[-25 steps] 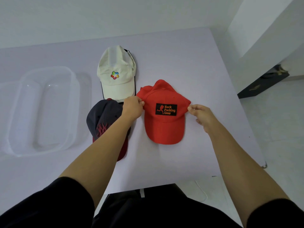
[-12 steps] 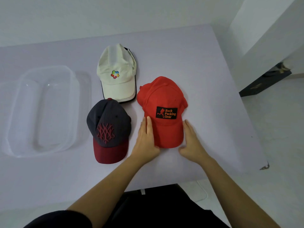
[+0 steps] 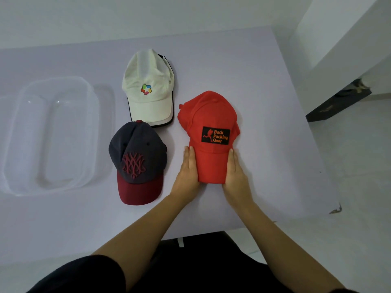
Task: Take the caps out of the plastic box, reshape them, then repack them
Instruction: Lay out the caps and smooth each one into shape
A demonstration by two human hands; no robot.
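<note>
A red cap [image 3: 209, 123] with a black "Back Packing Gear" patch lies on the white table, brim toward me. My left hand [image 3: 187, 170] presses flat against the brim's left edge, and my right hand [image 3: 234, 174] presses against its right edge, fingers straight. The brim is squeezed narrow between the two palms. A dark grey cap [image 3: 137, 157] with a maroon brim lies to the left. A white cap [image 3: 149, 89] with a coloured logo lies behind it. The clear plastic box [image 3: 19, 144] stands at the far left with nothing in it.
The table [image 3: 264, 85] ends close on the right, with floor and a dark low object [image 3: 338, 102] beyond. The near table edge runs just in front of my body. A white wall stands behind the table.
My hands left the red cap's crown sides, came down to its brim, and have now closed in on both brim edges, narrowing it.
</note>
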